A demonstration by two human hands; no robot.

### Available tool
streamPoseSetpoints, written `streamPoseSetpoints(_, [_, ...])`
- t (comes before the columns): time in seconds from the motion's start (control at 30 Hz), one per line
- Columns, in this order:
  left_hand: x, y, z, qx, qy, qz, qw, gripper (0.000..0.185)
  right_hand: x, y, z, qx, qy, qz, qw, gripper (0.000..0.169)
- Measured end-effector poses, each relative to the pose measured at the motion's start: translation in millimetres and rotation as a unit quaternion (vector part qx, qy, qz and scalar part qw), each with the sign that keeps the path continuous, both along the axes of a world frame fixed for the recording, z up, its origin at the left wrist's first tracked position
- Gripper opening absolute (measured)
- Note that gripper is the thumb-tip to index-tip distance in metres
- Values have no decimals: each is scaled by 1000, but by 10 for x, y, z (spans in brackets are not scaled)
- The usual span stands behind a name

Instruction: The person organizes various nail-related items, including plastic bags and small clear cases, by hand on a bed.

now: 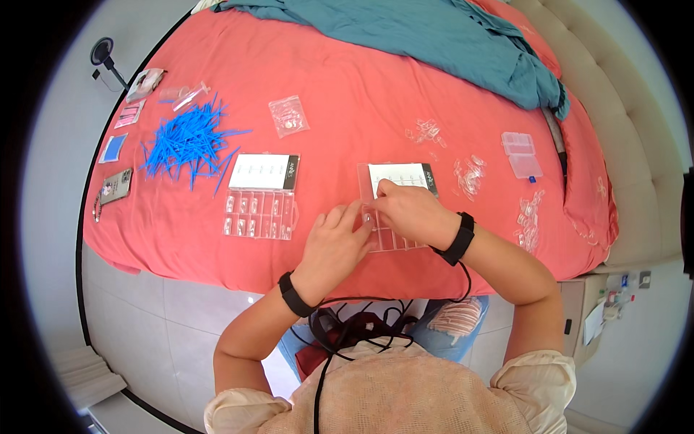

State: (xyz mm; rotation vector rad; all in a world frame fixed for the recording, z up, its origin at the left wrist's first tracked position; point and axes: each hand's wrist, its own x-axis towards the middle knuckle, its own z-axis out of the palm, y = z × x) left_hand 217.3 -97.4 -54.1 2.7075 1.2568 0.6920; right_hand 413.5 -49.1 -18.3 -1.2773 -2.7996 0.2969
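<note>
A clear compartment case (385, 238) lies with its lid raised or folded back on the pink bed sheet before me. A white printed card (401, 173) with a black end lies in its lid part. My left hand (336, 233) is at the case's left edge, thumb and index finger close to a small clear nail tip (367, 217) in a left compartment. Over the upper left compartments, my right hand (415, 211) has its fingers bent together; whether they pinch something is hidden. To the left sits a second opened case (260, 214) with clear tips in several compartments.
Blue thin sticks (187, 141) are heaped at left, near a phone (116, 185). A clear bag (288, 116) lies behind the cases. Loose clear tips (470, 176) lie in piles at right, beside a small plastic box (521, 155). Black cables (374, 298) run between my wrists.
</note>
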Motion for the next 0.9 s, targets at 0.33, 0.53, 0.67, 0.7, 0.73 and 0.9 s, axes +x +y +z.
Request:
streamPoseSetpoints(0.33, [-303, -66, 69, -70, -73, 68, 993, 33, -85, 95, -68, 7, -9, 17, 1000, 14])
streamPoseSetpoints(0.53, [-317, -119, 26, -80, -67, 73, 992, 34, -80, 88, -171, -19, -19, 14, 1000, 14])
streamPoseSetpoints(0.67, [-300, -122, 31, -75, -72, 67, 992, 34, -80, 116, -138, -79, 18, -4, 997, 12])
streamPoseSetpoints(0.7, [-290, -117, 29, -74, -74, 66, 992, 34, -61, 127, -175, -92, 39, -9, 995, 12])
streamPoseSetpoints(0.73, [-275, -115, 28, -77, -76, 66, 992, 34, -47, 136, -196, -106, 61, -14, 992, 12])
streamPoseSetpoints(0.9, [-232, -110, 18, -83, -90, 62, 991, 35, -71, 150, -125, -169, 63, -34, 983, 14])
